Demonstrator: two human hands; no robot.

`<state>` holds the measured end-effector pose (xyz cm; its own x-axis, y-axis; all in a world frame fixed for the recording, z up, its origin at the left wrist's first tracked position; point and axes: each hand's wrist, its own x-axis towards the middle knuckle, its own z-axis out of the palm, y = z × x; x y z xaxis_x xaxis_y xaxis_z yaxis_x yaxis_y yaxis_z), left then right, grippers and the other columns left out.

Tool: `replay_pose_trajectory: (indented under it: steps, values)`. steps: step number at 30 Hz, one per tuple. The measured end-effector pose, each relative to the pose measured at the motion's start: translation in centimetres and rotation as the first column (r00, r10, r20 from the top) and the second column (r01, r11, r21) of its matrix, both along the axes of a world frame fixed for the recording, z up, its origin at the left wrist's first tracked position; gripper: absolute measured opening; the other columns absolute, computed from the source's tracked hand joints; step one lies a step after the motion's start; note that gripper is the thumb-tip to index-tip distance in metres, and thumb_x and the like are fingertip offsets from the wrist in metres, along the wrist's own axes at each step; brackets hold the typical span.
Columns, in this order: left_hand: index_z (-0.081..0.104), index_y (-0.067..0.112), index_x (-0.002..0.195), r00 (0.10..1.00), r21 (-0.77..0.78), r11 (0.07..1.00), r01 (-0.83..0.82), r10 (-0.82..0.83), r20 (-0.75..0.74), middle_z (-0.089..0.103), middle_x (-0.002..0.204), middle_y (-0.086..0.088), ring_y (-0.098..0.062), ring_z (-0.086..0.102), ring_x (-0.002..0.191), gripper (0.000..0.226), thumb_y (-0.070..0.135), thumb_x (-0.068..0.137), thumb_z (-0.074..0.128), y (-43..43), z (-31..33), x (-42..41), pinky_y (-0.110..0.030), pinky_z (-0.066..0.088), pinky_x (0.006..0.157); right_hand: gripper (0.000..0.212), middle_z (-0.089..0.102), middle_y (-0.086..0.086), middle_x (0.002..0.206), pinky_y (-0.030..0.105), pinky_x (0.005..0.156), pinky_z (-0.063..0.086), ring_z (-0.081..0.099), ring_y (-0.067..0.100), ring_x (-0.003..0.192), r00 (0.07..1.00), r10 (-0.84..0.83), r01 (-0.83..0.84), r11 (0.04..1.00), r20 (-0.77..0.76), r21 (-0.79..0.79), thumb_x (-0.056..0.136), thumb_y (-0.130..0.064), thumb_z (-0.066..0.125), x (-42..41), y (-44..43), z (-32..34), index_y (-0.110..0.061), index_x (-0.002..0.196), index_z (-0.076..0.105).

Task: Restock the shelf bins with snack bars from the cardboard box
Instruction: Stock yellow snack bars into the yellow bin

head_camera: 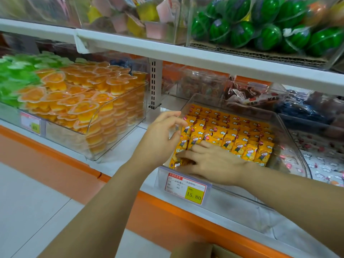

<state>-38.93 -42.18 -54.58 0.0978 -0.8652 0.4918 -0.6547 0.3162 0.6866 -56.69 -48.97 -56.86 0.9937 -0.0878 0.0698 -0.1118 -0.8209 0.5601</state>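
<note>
Orange-yellow snack bars (pixel 232 135) with a cartoon figure stand in tight rows inside a clear plastic shelf bin (pixel 240 199). My right hand (pixel 212 164) lies flat on the front-left bars, fingers stretched out to the left and pressing on them. My left hand (pixel 161 135) hovers at the bin's left wall with fingers spread and loosely bent, holding nothing. A corner of the cardboard box (pixel 202 250) shows at the bottom edge, below my arms.
A price tag (pixel 186 188) reading 15.80 hangs on the bin's front. Left is a clear bin of orange jelly cups (pixel 83 101), then green ones (pixel 14 75). A white shelf post (pixel 155 84) stands between bins. Green watermelon-like sweets (pixel 260 25) fill the upper shelf.
</note>
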Motion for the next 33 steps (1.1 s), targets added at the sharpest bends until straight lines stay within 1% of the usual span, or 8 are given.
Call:
replay_pose_trajectory:
  steps: [3, 8, 12, 18, 22, 25, 28, 33]
  values:
    - [0.063, 0.028, 0.100, 1.000, 0.007, 1.000, 0.009, -0.009, -0.004, 0.048, 0.133, 0.010, -0.003, 0.053, 0.103, 0.027, 0.004, 0.091, 0.054, 0.1, 0.0, -0.1, -0.002, 0.035, 0.084, 0.044, 0.062, 0.002, 0.121, 0.032, 0.069, 0.042, 0.059, 0.020, 0.093, 1.000, -0.005, 0.005, 1.000, -0.009, -0.020, 0.085, -0.026, 0.067, -0.3, -0.6, -0.1, -0.039, 0.125, 0.057]
    - [0.065, 0.025, 0.103, 1.000, 0.001, 1.000, 0.010, -0.010, -0.005, 0.048, 0.135, 0.009, -0.005, 0.051, 0.113, 0.024, 0.006, 0.091, 0.055, 0.0, -0.2, 0.1, -0.019, 0.038, 0.093, 0.047, 0.063, 0.003, 0.120, 0.033, 0.068, 0.042, 0.059, 0.020, 0.090, 0.999, -0.027, 0.028, 0.999, 0.018, -0.043, 0.076, -0.020, 0.074, -0.2, -0.4, -0.6, -0.037, 0.118, 0.062]
    - [0.066, 0.023, 0.106, 1.000, 0.014, 1.000, 0.005, -0.005, -0.004, 0.047, 0.135, 0.011, -0.004, 0.052, 0.109, 0.024, 0.008, 0.091, 0.055, -0.1, -0.2, 0.1, -0.016, 0.037, 0.091, 0.045, 0.062, 0.001, 0.126, 0.031, 0.062, 0.045, 0.061, 0.019, 0.083, 0.999, -0.014, 0.011, 0.997, -0.032, -0.075, 0.072, -0.019, 0.076, -0.3, -1.1, -0.8, -0.034, 0.113, 0.066]
    - [0.066, 0.023, 0.106, 1.000, 0.003, 1.000, 0.013, -0.013, -0.009, 0.047, 0.133, 0.012, -0.003, 0.051, 0.106, 0.025, 0.007, 0.091, 0.055, -0.2, -0.4, 0.2, -0.014, 0.037, 0.090, 0.058, 0.062, -0.002, 0.124, 0.031, 0.068, 0.040, 0.058, 0.020, 0.086, 0.989, -0.042, 0.055, 0.994, 0.141, -0.092, 0.066, -0.036, 0.081, 0.3, -1.7, 0.6, -0.026, 0.120, 0.063]
    - [0.066, 0.024, 0.105, 1.000, -0.004, 1.000, 0.004, -0.004, -0.005, 0.048, 0.133, 0.011, -0.003, 0.053, 0.106, 0.025, 0.007, 0.091, 0.055, -0.4, -0.4, 0.1, -0.008, 0.036, 0.086, 0.093, 0.056, 0.010, 0.124, 0.036, 0.070, 0.047, 0.062, 0.031, 0.090, 0.817, -0.470, 0.470, 0.878, 0.334, 0.088, 0.046, -0.068, 0.078, -1.2, -0.9, 1.5, -0.020, 0.122, 0.058]
    - [0.066, 0.024, 0.104, 1.000, -0.002, 1.000, 0.007, -0.007, -0.016, 0.048, 0.134, 0.010, -0.005, 0.053, 0.110, 0.024, 0.007, 0.091, 0.055, -0.2, -0.3, 0.2, -0.015, 0.038, 0.090, 0.095, 0.042, 0.005, 0.136, 0.031, 0.067, 0.044, 0.063, 0.028, 0.091, 0.644, -0.707, 0.674, 0.705, 0.291, 0.220, 0.058, -0.076, 0.067, -0.8, 0.5, 1.8, -0.026, 0.134, 0.041]
    - [0.066, 0.023, 0.105, 1.000, 0.007, 1.000, 0.009, -0.009, -0.010, 0.047, 0.137, 0.010, -0.001, 0.046, 0.116, 0.023, 0.008, 0.092, 0.054, 0.1, -0.3, 0.1, -0.020, 0.037, 0.096, 0.094, 0.030, 0.000, 0.145, 0.030, 0.069, 0.039, 0.060, 0.028, 0.099, 0.547, -0.805, 0.760, 0.592, 0.228, 0.267, 0.065, -0.079, 0.058, -0.6, 1.0, 2.4, -0.031, 0.139, 0.027]
    - [0.066, 0.024, 0.104, 1.000, 0.004, 1.000, 0.008, -0.008, -0.022, 0.047, 0.136, 0.010, 0.001, 0.047, 0.110, 0.024, 0.007, 0.092, 0.054, 0.0, -0.3, 0.1, -0.015, 0.035, 0.092, 0.094, 0.031, 0.002, 0.143, 0.030, 0.070, 0.039, 0.060, 0.028, 0.096, 0.526, -0.820, 0.796, 0.568, 0.225, 0.209, 0.065, -0.081, 0.055, -0.7, 1.6, 2.5, -0.029, 0.138, 0.027]
